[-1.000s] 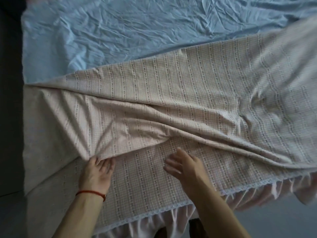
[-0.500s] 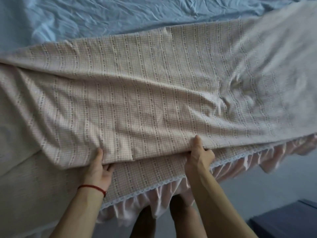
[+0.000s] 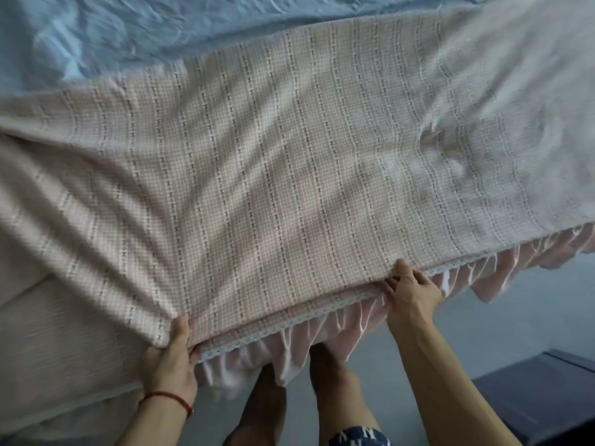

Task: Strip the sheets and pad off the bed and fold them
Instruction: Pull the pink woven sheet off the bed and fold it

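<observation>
At the left, the left hand, a red string at its wrist, grips the folded edge of the pink checked sheet, thumb on top and fingers curled under the cloth. The sheet lies across the near side of the bed, doubled toward the person, so its folded edge sits just above the lace trim and the pink ruffle that hangs over the bed's side. Beyond it, at the top, the blue sheet is still spread, wrinkled, on the bed. Further right, the right hand pinches the same folded edge, thumb above and fingers bent around the cloth near the trim.

The step in hand looks like the lengthwise fold of the pink sheet, with the upper layer being lined up on the lower. The next move probably calls for matching the edges evenly, smoothing the creases at the right, then folding again; the blue sheet seems not yet stripped.
</observation>
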